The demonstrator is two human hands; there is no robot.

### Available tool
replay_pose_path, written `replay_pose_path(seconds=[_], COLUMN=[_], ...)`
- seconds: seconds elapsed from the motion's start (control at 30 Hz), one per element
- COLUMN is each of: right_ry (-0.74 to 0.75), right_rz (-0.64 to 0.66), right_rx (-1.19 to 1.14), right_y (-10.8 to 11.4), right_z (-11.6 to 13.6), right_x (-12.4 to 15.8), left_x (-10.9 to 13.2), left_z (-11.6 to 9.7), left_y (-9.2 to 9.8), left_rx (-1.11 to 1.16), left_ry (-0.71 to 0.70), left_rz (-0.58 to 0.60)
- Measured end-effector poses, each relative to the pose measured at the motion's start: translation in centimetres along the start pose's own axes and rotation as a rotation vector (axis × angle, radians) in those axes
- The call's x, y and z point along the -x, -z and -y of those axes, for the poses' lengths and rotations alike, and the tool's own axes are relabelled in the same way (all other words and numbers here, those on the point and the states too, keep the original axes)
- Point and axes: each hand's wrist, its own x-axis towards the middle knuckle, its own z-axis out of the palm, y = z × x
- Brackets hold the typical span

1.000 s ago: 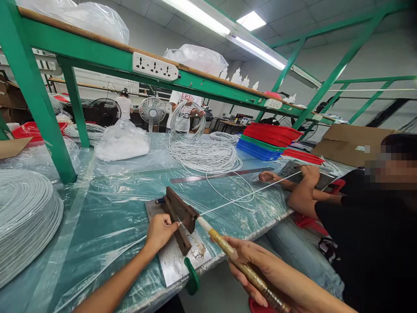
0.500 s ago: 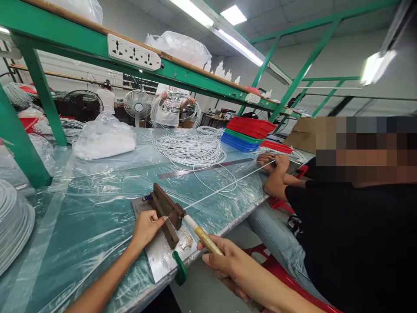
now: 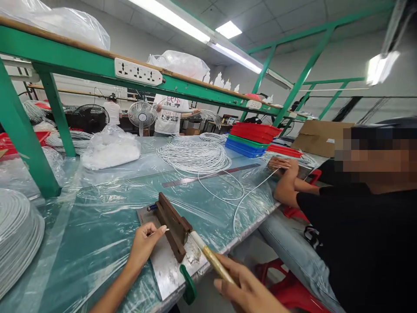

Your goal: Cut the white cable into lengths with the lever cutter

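My left hand [image 3: 143, 245] pinches a white cable near its short free end [image 3: 167, 229], just left of the brown metal lever cutter [image 3: 172, 230]. The rest of that cable trails back under my left forearm. Around the cutter's white and gold handle [image 3: 215, 263] the fingers of my right hand [image 3: 244, 282] are closed. The cutter sits on a metal base plate [image 3: 164, 278], with a green clamp [image 3: 188, 284] at the table edge. To the right, a separate length of cable [image 3: 237, 213] curves loosely toward a co-worker's hands [image 3: 280, 164].
A large cable coil [image 3: 19, 243] stands at the left and another loose coil [image 3: 195, 157] lies mid-table. A steel ruler [image 3: 208, 176], stacked red and blue trays [image 3: 247, 145] and a plastic bag [image 3: 112, 150] are behind. The co-worker [image 3: 355, 234] sits close on the right.
The cable ran straight from the cutter to the co-worker; now it is parted there and its length droops on the table. My left hand holds the end slightly back from the cutter.
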Motion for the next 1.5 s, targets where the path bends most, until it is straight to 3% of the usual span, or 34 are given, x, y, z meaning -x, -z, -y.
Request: replay_pose_path(seconds=[0.13,0.23,0.43,0.6,0.8,0.93,1.07,1.13,1.23,1.4,1.5], right_ry=[-0.015,0.047,0.232,0.227,0.249,0.362,0.492,0.537,0.523,0.312,0.177], right_rz=[0.181,0.281,0.288,0.109,0.004,-0.009,-0.093,-0.213,-0.439,-0.769,-0.903], right_rx=[-0.313,-0.457,-0.364,-0.133,-0.05,-0.018,0.012,0.029,0.086,0.308,0.478], right_y=[1.6,1.9,-0.9,-5.1,-7.5,-7.4,-5.9,-3.8,1.0,10.1,13.2], right_z=[9.1,15.4,23.7,25.8,25.1,23.3,18.4,15.3,11.3,5.6,2.0], right_x=[0.5,-2.2,-14.1,-23.3,-28.4,-28.3,-26.3,-25.4,-24.7,-24.4,-23.8], left_x=[0.6,0.9,0.8,0.6,0.5,0.6,0.7,0.9,1.0,0.8,0.6], left_z=[-0.6,0.2,2.1,2.7,2.6,2.5,2.8,3.0,3.3,4.3,5.1], left_y=[0.4,0.6,1.1,1.3,1.1,1.1,1.0,0.9,0.7,0.3,0.0], left_rx=[0.012,0.022,0.035,-0.015,-0.04,-0.046,-0.04,-0.032,-0.009,-0.03,-0.034], left_ry=[0.008,0.009,-0.016,-0.039,-0.041,-0.035,-0.026,-0.009,-0.006,-0.008,-0.028], left_rz=[0.047,0.054,-0.049,-0.057,-0.063,-0.057,-0.036,-0.019,-0.027,0.012,-0.022])
